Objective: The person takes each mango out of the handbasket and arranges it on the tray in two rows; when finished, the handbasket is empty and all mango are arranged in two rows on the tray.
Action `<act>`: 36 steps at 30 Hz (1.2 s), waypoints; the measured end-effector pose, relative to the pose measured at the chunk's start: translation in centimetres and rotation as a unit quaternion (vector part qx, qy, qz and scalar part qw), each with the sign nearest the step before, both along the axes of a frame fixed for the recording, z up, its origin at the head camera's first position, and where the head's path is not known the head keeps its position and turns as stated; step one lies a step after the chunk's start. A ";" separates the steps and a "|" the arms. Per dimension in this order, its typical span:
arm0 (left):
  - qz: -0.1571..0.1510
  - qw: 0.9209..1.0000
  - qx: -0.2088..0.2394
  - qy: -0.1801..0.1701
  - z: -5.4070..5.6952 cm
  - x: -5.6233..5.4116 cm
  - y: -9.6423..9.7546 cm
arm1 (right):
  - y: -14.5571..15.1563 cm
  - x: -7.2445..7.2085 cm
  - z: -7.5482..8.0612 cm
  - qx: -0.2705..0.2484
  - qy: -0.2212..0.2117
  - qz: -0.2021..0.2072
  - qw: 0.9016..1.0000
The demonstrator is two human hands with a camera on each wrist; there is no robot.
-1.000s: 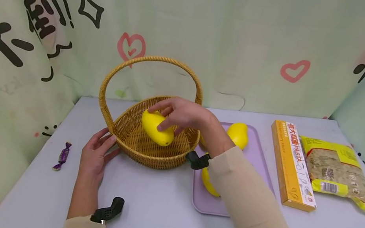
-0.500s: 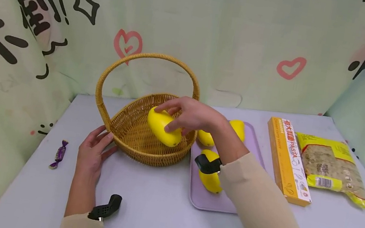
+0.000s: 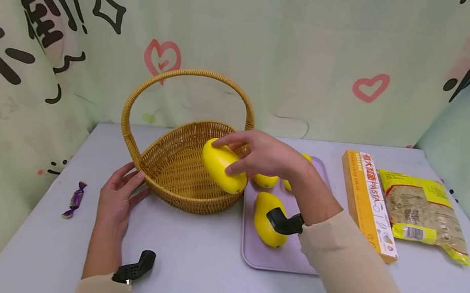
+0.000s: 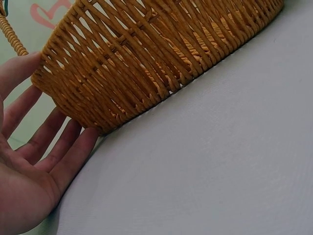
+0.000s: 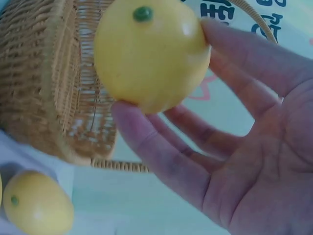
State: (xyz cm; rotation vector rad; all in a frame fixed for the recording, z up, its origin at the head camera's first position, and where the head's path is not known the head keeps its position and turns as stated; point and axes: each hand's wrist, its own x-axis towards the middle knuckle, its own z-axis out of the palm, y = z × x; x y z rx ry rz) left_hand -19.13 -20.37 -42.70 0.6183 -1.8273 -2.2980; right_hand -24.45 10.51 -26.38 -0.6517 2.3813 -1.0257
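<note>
My right hand (image 3: 265, 159) grips a yellow mango (image 3: 223, 166) with thumb and fingers, over the right side of the wicker basket (image 3: 175, 201). In the right wrist view the mango (image 5: 151, 58) shows its green stem end, and the basket's inside lies behind it. Beside the basket's left side is my left hand (image 3: 118, 197). Its extended fingers (image 4: 73, 156) touch the woven wall, and the thumb lies by the rim. More mangoes, one of them at the front (image 3: 269, 218), lie on a purple tray (image 3: 258, 259); my right forearm partly hides them.
A pasta box (image 3: 371, 204) and a yellow-and-clear food bag (image 3: 423, 212) lie right of the tray. On the far left is a purple wrapped candy (image 3: 75, 200). The basket's tall handle (image 3: 196, 72) arches above it, and a printed curtain (image 3: 316, 41) hangs behind the table.
My right hand has moved rightward with the mango, from over the basket's middle to its right side. The left hand has stayed against the basket; the head view has shifted slightly.
</note>
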 end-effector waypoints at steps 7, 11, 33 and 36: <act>0.000 1.000 -0.005 0.001 0.1 -0.1 0.1 | 1.8 1.1 0.5 -0.012 -0.004 -0.004 1.000; 0.000 1.000 -0.004 -0.001 0.1 -0.1 0.1 | 2.6 1.5 0.4 -0.022 -0.009 -0.017 1.000; 0.000 1.000 0.008 -0.002 0.2 0.1 0.3 | 7.4 4.6 -0.4 0.019 -0.007 -0.104 0.994; 0.000 1.000 0.008 0.000 0.2 0.2 0.3 | 8.2 5.2 -0.8 0.017 -0.008 -0.111 0.994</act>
